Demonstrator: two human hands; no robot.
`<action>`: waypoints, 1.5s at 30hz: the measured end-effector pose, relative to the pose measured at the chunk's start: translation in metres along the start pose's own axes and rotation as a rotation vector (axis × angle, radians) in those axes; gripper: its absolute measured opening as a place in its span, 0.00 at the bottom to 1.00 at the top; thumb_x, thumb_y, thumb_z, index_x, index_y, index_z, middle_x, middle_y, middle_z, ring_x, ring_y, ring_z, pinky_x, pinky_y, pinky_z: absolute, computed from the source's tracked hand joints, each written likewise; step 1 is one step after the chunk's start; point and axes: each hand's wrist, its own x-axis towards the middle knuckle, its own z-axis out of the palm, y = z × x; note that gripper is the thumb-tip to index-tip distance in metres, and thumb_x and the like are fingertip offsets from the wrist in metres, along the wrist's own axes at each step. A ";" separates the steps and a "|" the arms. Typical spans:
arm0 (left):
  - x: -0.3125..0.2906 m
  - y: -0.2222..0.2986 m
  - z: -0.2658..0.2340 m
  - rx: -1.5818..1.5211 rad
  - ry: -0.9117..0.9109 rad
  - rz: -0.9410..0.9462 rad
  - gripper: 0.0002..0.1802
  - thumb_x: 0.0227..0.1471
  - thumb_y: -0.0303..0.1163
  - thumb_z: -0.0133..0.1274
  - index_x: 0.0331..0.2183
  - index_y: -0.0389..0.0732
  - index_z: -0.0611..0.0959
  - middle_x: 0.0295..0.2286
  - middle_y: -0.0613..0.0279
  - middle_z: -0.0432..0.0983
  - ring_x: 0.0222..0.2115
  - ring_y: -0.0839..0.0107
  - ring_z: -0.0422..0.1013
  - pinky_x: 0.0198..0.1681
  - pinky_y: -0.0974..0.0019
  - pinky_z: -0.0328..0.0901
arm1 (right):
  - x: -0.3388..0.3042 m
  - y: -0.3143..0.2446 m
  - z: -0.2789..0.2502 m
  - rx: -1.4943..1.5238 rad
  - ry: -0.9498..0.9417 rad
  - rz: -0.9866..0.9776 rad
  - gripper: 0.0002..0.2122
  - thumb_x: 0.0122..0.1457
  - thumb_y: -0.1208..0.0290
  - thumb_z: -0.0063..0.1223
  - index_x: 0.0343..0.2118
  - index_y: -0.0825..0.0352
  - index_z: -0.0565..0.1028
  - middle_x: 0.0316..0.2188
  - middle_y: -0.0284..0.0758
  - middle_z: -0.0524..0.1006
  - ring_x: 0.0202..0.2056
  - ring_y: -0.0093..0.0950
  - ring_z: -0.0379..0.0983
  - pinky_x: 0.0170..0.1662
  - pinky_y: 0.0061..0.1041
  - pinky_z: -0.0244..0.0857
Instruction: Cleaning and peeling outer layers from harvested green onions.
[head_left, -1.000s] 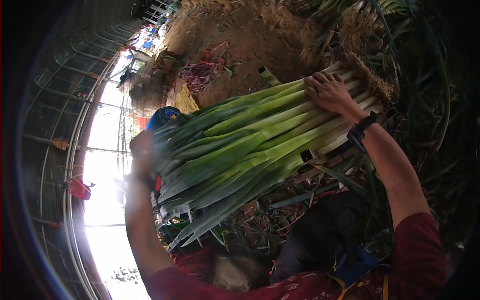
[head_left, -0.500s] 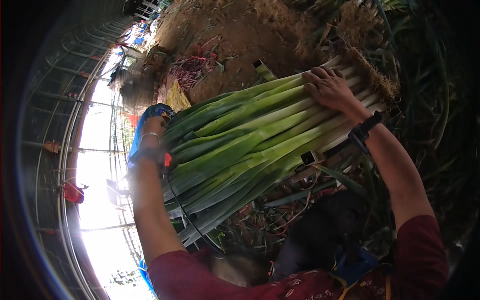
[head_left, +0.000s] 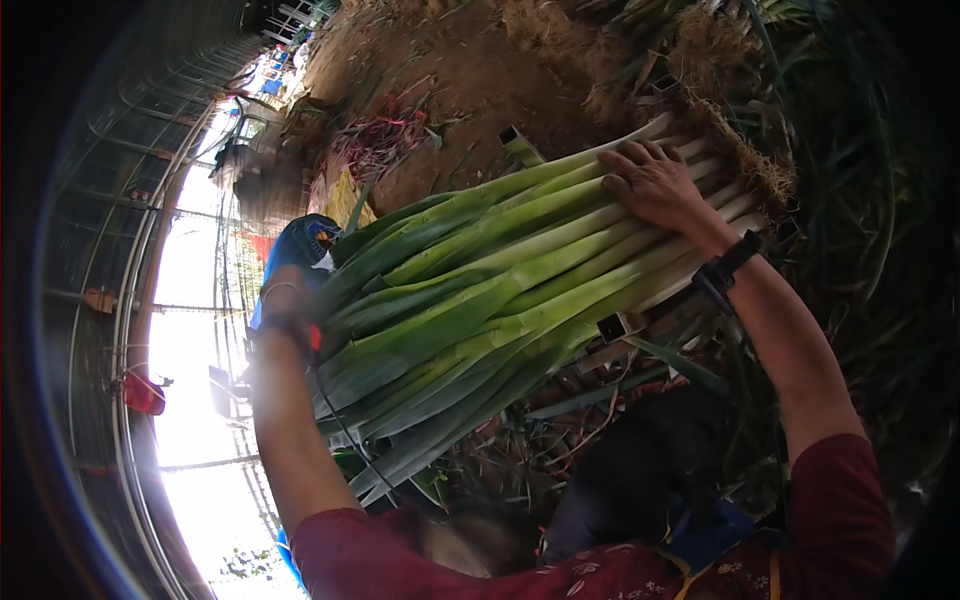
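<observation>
A thick bundle of leeks (head_left: 480, 290) lies slanted across the middle, with its white stalks and brown roots (head_left: 762, 172) at the upper right and its dark green leaves at the lower left. My right hand (head_left: 655, 185) rests flat on the pale stalks near the roots, fingers spread, a black band on the wrist. My left hand (head_left: 285, 300) is up at the leaf end, pressed against the bundle's side. Its fingers are hidden behind the leaves and a blue object (head_left: 303, 243). A thin dark cord (head_left: 335, 420) hangs below that wrist.
Square metal tube ends (head_left: 612, 326) show under the bundle, and another tube end (head_left: 520, 145) shows above it. Behind is a mound of dry soil (head_left: 470, 80) with reddish scraps (head_left: 370, 150). More leek plants (head_left: 860, 230) stand at the right. A greenhouse frame (head_left: 130, 300) with bright glare curves along the left.
My left forearm has risen and straightened along the leaf end of the bundle. My right hand has stayed on the stalks. The bundle has barely shifted.
</observation>
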 end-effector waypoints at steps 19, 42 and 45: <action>-0.017 0.249 -0.069 -0.380 0.048 0.710 0.38 0.52 0.66 0.37 0.50 0.46 0.75 0.48 0.52 0.72 0.50 0.52 0.66 0.53 0.56 0.59 | 0.011 0.014 -0.012 0.122 -0.196 0.056 0.25 0.60 0.46 0.35 0.58 0.49 0.63 0.61 0.37 0.58 0.62 0.38 0.49 0.62 0.46 0.38; 0.028 0.200 -0.061 -0.358 -0.312 0.465 0.48 0.51 0.71 0.27 0.52 0.38 0.72 0.53 0.43 0.63 0.56 0.52 0.59 0.58 0.55 0.52 | 0.046 -0.019 0.008 -0.043 -0.457 0.037 0.28 0.62 0.47 0.27 0.62 0.53 0.55 0.61 0.35 0.58 0.62 0.38 0.49 0.62 0.47 0.40; 0.031 0.195 -0.056 -0.318 -0.322 0.352 0.47 0.51 0.69 0.28 0.53 0.39 0.71 0.53 0.45 0.64 0.57 0.53 0.59 0.58 0.55 0.52 | 0.047 -0.017 0.008 -0.052 -0.454 0.032 0.28 0.62 0.46 0.27 0.62 0.53 0.55 0.61 0.36 0.58 0.63 0.39 0.49 0.62 0.47 0.39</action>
